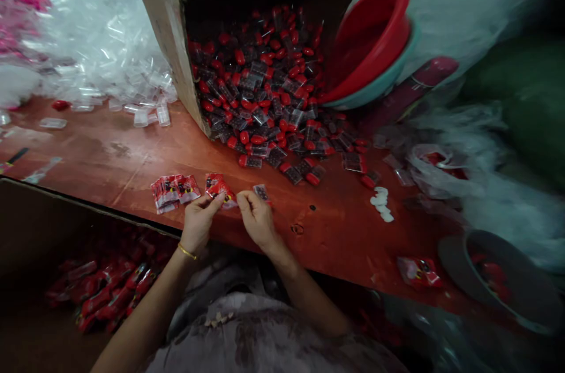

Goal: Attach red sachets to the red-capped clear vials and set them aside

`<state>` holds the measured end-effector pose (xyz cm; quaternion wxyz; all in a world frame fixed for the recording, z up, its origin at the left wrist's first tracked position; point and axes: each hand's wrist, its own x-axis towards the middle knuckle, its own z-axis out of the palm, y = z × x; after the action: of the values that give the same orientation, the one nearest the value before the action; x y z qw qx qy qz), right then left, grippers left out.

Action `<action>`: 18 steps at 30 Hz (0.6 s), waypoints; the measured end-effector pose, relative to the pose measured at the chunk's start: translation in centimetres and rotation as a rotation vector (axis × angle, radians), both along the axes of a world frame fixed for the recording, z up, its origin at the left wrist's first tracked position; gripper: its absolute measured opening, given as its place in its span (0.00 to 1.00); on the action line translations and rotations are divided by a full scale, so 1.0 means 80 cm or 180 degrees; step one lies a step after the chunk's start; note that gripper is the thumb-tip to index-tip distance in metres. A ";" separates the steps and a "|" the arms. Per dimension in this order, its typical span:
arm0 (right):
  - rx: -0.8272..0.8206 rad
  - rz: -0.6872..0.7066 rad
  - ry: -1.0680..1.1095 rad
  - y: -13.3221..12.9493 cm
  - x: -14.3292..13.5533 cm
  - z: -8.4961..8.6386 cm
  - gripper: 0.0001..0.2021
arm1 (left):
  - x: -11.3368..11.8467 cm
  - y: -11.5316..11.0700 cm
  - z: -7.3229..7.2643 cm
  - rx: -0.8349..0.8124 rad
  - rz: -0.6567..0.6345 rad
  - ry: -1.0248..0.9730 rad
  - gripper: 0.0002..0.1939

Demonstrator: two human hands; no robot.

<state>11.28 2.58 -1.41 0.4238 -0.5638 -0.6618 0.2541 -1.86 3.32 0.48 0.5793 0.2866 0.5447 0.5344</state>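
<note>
Pinching red packet [222, 188] in narrow left grip [198, 223], packet jutting toward right grip [259, 220] (its hold unclear)

Gold flashing on the left wrist [193, 237], folks, a slim bangle [187, 252] there!
Bare forearms [148, 311] on both sides, and here's the clothing [265, 335]: muted greyish mauve, blotched with darker brownish patches, a short row of pale beige bumps [219, 319] across the front, soft folds blurring.
</note>
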 end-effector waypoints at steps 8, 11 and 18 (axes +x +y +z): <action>0.0430 0.0573 -0.2140 0.010 0.114 0.009 0.23 | -0.001 0.006 0.005 -0.0750 -0.0024 -0.0383 0.21; 0.0402 0.1322 -0.2630 0.038 0.125 0.017 0.26 | 0.008 0.005 0.004 -0.0909 -0.0257 -0.0491 0.24; 0.0485 0.1761 -0.2721 0.048 0.115 0.010 0.14 | -0.009 0.001 -0.001 -0.1026 -0.0226 -0.0625 0.22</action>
<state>20.49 6.46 -0.63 0.0722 -0.3886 -0.9169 0.0546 -2.60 3.42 0.37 0.6865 0.1555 0.5537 0.4449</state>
